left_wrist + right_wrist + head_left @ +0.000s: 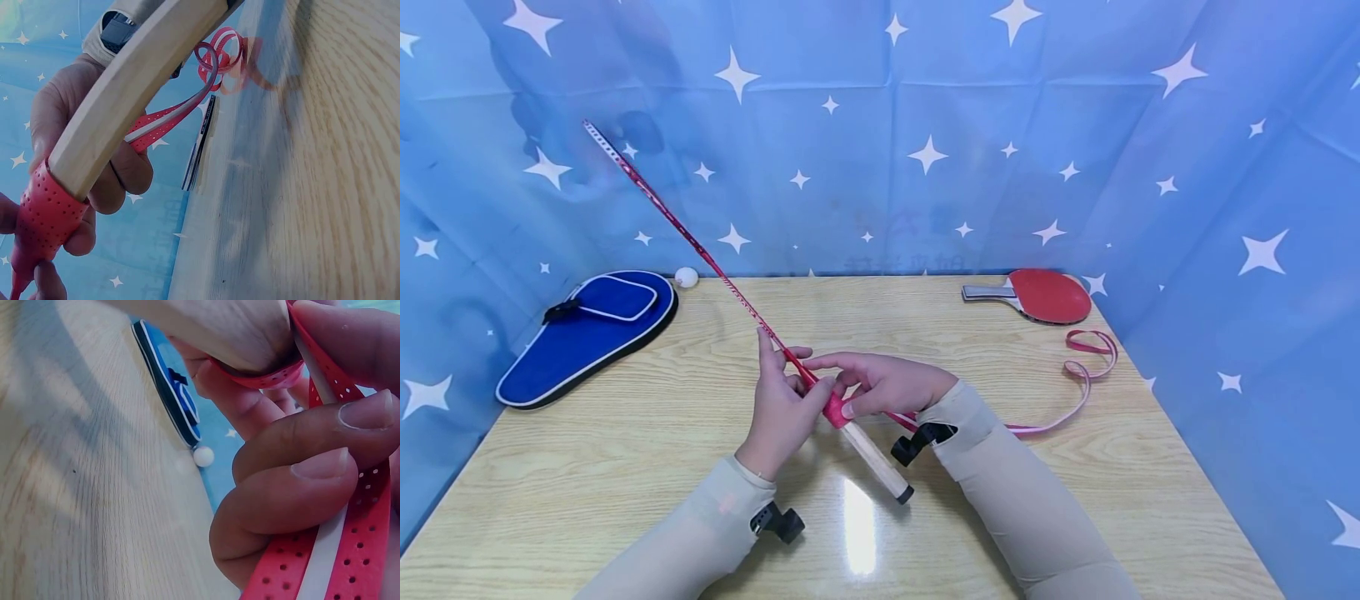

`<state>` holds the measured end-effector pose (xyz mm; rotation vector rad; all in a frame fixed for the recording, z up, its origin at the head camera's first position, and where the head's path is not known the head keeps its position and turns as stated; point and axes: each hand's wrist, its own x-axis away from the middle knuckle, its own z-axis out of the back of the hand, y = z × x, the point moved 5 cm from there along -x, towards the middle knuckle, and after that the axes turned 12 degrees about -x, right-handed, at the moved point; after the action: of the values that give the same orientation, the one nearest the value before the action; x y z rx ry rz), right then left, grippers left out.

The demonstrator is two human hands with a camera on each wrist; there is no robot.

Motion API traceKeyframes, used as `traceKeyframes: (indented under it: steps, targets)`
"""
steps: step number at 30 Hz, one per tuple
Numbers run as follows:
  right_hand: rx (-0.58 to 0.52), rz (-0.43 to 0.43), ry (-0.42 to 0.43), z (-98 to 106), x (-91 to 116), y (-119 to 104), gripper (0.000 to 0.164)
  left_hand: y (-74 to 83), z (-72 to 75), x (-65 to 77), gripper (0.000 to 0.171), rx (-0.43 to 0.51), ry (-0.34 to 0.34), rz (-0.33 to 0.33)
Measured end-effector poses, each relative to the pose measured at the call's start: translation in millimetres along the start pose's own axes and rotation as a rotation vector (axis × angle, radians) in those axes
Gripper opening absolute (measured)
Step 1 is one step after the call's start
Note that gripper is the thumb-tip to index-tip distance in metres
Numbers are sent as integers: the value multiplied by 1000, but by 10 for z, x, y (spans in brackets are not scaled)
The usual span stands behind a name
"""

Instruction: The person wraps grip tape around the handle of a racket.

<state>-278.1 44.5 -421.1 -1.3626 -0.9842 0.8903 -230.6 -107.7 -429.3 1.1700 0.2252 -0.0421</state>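
A red badminton racket [700, 250], seen edge-on, slants up and left over the table, its pale wooden handle [876, 462] bare toward the dark butt cap. My left hand [781, 417] grips it around the cone and lower shaft. Red perforated grip tape [50, 209] is wound around the top of the handle. My right hand [898, 383] pinches this tape beside the handle, its curled fingers [294, 506] over the strip in the right wrist view. The loose tape, with a white stripe down its middle, trails right from that hand and ends in curls on the table.
At the back right lies a red table tennis bat [1048, 296]. A blue bat case [587, 337] with white piping rests at the left, a white ball [686, 277] beside its top end. A blue curtain with white stars [927, 156] surrounds the wooden table [625, 467].
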Motion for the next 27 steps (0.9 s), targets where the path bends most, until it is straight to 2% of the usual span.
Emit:
traceKeyframes:
  steps: [8, 15, 20, 27]
  targets:
    - [13, 2, 13, -2, 2, -9, 79, -9, 0, -1, 124, 23, -7, -3]
    - [-71, -49, 12, 10, 12, 26, 80, -6, 0, -6, 121, 71, -6, 6]
    - [-118, -50, -12, 3, 3, 28, 81, -9, 1, -4, 120, 78, -6, 7]
    - [-61, -49, 17, 18, 23, 19, 82, -10, 0, -6, 121, 67, -4, 4]
